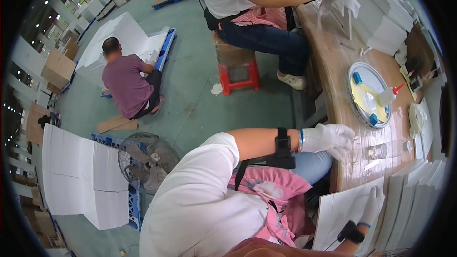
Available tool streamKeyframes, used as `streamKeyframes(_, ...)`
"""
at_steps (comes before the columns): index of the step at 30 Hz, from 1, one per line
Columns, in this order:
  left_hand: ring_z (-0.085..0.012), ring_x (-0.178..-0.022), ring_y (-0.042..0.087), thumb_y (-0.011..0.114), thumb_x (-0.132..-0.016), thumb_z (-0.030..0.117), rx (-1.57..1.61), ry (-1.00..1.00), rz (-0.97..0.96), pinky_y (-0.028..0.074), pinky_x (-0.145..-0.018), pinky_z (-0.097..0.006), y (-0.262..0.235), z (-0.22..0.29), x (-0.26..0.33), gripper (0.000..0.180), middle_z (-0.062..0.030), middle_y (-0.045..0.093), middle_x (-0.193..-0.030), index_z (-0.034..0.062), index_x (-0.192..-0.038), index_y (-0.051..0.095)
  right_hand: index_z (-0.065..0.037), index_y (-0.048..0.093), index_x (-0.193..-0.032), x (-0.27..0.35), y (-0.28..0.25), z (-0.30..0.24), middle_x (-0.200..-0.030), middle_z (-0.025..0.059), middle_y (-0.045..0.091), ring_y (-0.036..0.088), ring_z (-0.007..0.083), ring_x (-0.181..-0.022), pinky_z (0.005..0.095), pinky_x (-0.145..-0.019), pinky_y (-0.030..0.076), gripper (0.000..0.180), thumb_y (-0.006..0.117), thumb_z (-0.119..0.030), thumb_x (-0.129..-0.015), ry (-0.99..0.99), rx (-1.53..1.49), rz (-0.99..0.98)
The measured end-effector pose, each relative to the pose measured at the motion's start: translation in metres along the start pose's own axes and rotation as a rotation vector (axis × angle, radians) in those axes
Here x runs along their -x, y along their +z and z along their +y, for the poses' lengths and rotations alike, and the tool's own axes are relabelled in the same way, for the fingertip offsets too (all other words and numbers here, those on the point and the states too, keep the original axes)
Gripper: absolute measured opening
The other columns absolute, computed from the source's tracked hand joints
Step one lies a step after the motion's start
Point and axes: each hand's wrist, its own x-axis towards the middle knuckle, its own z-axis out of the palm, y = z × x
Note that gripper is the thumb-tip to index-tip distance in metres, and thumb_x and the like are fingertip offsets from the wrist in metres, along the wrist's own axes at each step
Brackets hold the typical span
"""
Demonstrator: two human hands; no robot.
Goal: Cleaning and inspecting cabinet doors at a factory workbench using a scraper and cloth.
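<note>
My left hand (328,139), in a white knit glove, hovers at the near edge of the wooden table (339,173). Its fingers are slightly bent and apart, with nothing seen in them. My right hand (373,204), gloved too, lies with stretched fingers on a flat white board (335,209) tilted at the table's front edge. Beyond my left hand is a round whitish lid (353,102) carrying a white squeeze bottle (388,96) with a red tip, a yellow sheet (364,99) and two blue blocks (357,77). A small clear cup (378,151) lies near my left fingers.
White boards (409,200) stand in a row beside my right hand. Further along the table, a gloved co-worker (266,14) handles a white piece near a stack of white panels (381,14). A floor fan (147,162), a red stool (238,74) and a crouching person (126,83) are behind.
</note>
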Motion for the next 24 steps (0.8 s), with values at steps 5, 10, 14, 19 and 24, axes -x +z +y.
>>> streamKeyframes(5,-0.0171,-0.102,0.062,0.064,-0.095,0.013,-0.389,0.31,0.022,0.054,-0.085,-0.035,0.013,0.012,-0.043,0.052,-0.0066,0.061,-0.11,0.004,-0.14,0.041,0.002,0.062,-0.124,0.083,-0.063,0.046,-0.117,0.0111,0.063,0.058,0.0184,-0.097,0.03,-0.083,0.047,0.036,0.056,-0.022,-0.098,0.35,-0.385,0.027)
streamKeyframes(10,-0.0142,-0.103,0.055,0.069,-0.092,0.014,-0.447,0.242,-0.012,0.051,-0.089,-0.029,0.031,0.015,-0.076,0.069,-0.0068,0.053,-0.117,0.0001,-0.147,0.029,0.003,0.061,-0.123,0.169,-0.091,0.086,-0.115,0.0122,0.063,0.056,0.0183,-0.088,0.0309,-0.079,0.047,0.033,0.054,-0.017,-0.098,0.218,-0.178,0.45)
streamKeyframes(14,-0.0322,-0.139,0.036,0.079,-0.084,0.03,-0.769,0.21,0.18,0.038,-0.11,-0.04,0.052,-0.01,-0.126,0.101,-0.0304,0.032,-0.149,-0.0025,-0.153,0.013,0.002,0.061,-0.123,0.232,-0.115,0.155,-0.12,0.0255,0.062,0.056,0.0392,-0.116,0.0429,-0.101,0.042,0.048,0.057,-0.033,-0.091,0.461,0.324,0.325)
streamKeyframes(19,-0.0327,-0.141,0.034,0.083,-0.076,0.045,-1.186,0.389,0.155,0.031,-0.114,-0.037,0.047,-0.055,-0.211,0.116,-0.0287,0.032,-0.151,-0.0079,-0.152,0.012,0.003,0.057,-0.126,0.284,-0.129,0.19,-0.124,0.0285,0.058,0.053,0.0442,-0.117,0.046,-0.102,0.042,0.05,0.059,-0.034,-0.092,0.741,0.451,0.505)
streamKeyframes(24,-0.0344,-0.138,0.038,0.084,-0.073,0.044,-1.267,0.376,0.135,0.034,-0.113,-0.038,0.048,-0.063,-0.258,0.115,-0.0279,0.035,-0.15,-0.009,-0.149,0.016,-0.002,0.053,-0.134,0.288,-0.133,0.218,-0.131,0.0294,0.053,0.05,0.045,-0.12,0.0481,-0.103,0.04,0.059,0.058,-0.043,-0.091,0.834,0.725,0.42)
